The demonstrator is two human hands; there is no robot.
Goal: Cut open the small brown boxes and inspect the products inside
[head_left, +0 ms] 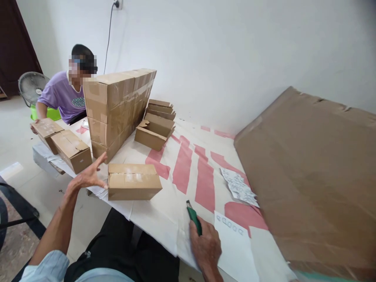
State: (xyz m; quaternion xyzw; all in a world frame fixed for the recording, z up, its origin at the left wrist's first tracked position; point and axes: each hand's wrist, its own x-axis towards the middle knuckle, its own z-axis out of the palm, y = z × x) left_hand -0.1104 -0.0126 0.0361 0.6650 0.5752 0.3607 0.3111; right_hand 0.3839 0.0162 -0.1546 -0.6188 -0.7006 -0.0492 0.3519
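My right hand [205, 241] is wrapped round a green box cutter [194, 219], its tip pointing forward over the white table cover. Fingers spread, my left hand [91, 174] is at the left end of a taped cardboard box [133, 182]; whether the fingertips touch it I cannot tell. This box lies on its base near the table's front edge, with clear tape along its top seam. Farther left are two more taped boxes, one brown box [72, 149] and another box [47, 131] that a co-worker's hand [34, 126] touches.
A tall stack of taped boxes [117, 105] stands at the back left. Several open boxes [155, 131] lie beside it. On the right are a paper sheet [235, 246], a crumpled printed sheet [239, 186] and a large cardboard panel [311, 176]. A co-worker [63, 94] sits beyond the stack.
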